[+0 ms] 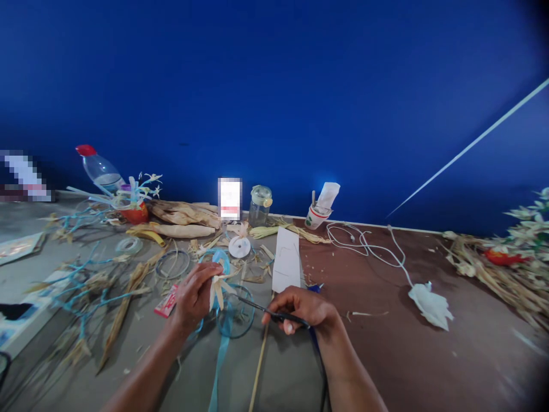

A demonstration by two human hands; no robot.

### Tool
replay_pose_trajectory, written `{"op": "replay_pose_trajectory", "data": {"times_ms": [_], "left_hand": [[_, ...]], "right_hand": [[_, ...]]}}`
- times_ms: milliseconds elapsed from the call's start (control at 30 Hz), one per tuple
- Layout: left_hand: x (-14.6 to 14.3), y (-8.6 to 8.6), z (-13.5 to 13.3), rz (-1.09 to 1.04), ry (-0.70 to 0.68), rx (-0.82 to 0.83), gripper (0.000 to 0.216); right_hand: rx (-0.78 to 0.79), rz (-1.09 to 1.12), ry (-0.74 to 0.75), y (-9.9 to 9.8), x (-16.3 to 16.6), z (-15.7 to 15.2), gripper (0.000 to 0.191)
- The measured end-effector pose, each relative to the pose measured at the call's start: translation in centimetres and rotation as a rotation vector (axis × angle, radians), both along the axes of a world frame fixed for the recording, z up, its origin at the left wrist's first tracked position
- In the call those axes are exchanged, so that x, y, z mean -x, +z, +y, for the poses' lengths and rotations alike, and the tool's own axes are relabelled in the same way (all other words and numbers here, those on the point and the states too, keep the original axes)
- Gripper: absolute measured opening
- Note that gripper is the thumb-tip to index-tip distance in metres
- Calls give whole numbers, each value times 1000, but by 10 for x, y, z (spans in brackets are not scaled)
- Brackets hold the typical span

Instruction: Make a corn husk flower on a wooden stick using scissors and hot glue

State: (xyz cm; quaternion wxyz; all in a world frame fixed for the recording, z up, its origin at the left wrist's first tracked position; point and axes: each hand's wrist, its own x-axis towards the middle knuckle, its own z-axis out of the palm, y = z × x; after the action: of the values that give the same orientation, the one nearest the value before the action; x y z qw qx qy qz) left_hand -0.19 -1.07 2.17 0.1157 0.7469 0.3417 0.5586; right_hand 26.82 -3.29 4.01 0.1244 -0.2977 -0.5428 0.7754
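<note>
My left hand (195, 294) is closed around a small pale flower made of dried husk strips (219, 286), held just above the table. My right hand (300, 309) grips a slim black tool (266, 310) that looks like scissors, its tip pointing left toward the husk flower. Under the hands lie a blue ribbon (221, 349), a blue ring (235, 320) and a thin wooden stick (259, 360).
Dried husks (184, 214), wire rings (171, 264), a tape roll (128, 246), a white card (286, 260), a glass jar (259, 205), a paper cup (317, 216), a plastic bottle (98, 169) and a white cable (373, 246) litter the table. More husk flowers (514, 257) pile at right.
</note>
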Motion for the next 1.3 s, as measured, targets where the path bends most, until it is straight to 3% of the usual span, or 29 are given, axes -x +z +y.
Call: {"op": "replay_pose_trajectory", "data": {"times_ms": [267,533,933,1300], "left_hand": [[1,-4,2,3,-13,3,20],[0,2,0,16,16,-13,19],[-2,5,0,18,8,-49,20],[8,-13,4,27,89,-46,23]], "right_hand": [[0,8,-6,-3,0,0,69],[-2,-5,-33,-4,-1,-1,60],[-55,-30,-25,0,1,-1,63],[-98,-3,63,-6,-8,-1,68]]}}
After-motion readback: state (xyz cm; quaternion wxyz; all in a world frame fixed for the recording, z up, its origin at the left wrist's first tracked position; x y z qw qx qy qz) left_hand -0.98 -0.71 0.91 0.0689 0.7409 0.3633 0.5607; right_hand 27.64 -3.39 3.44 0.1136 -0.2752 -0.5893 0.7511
